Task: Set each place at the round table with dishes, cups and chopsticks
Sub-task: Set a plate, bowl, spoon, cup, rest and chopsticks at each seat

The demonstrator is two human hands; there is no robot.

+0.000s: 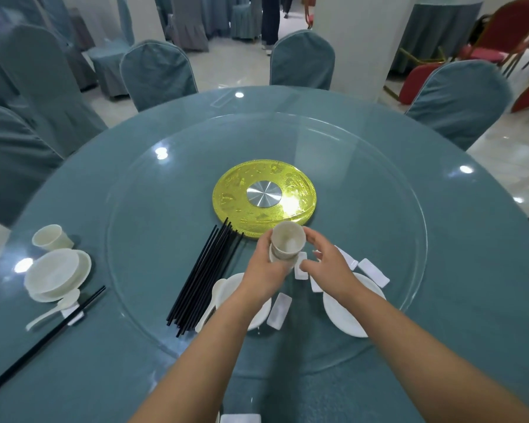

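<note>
Now the left hand [264,267] grips stacked cups [287,244] above the turntable [153,227]; the right hand [327,264], fingers loosely open, touches them. Chopsticks [203,276] lie left; rests [280,309] and plates [345,312] nearer the person.

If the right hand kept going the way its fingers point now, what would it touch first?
Most likely the stack of cups gripped by the left hand. The right hand has its fingers curled toward the stack's side, close by; depth is hard to judge, so contact may already exist.
</note>
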